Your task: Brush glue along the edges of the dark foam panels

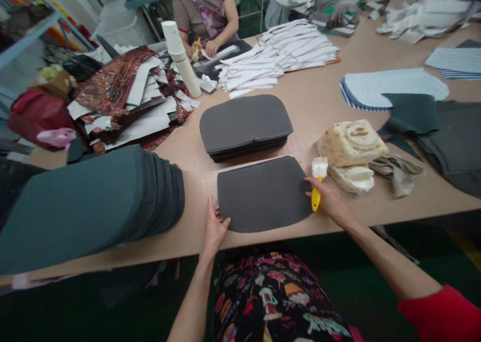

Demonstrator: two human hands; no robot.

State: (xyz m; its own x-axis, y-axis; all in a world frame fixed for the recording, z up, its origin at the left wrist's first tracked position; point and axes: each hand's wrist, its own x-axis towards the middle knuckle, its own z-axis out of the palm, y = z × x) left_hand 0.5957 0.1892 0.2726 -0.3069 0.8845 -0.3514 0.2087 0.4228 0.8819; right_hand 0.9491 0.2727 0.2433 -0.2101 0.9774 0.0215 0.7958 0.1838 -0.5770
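Note:
A dark grey panel (pixel 265 196) with rounded corners lies flat near the table's front edge. At its lower left corner is my left hand (pixel 217 227), its thumb on the panel and its fingers spread at the side. My right hand (pixel 325 197) holds a yellow-handled brush (pixel 316 194), white bristles pointing away from me, while its fingertips touch the panel's right edge. Just behind the panel sits a stack of similar grey panels (pixel 246 121). To the right of the brush stands a crusted, cream-coloured container (pixel 353 144) with a white-smeared opening.
Dark green pieces (pixel 93 197) are piled at the left. Behind them lie patterned scraps (pixel 124 96) and a white bottle (pixel 181 61). White strips (pixel 278 54) spread near a seated person (pixel 208 16). Striped pieces (pixel 394 86) and dark fabric (pixel 454 136) lie at the right.

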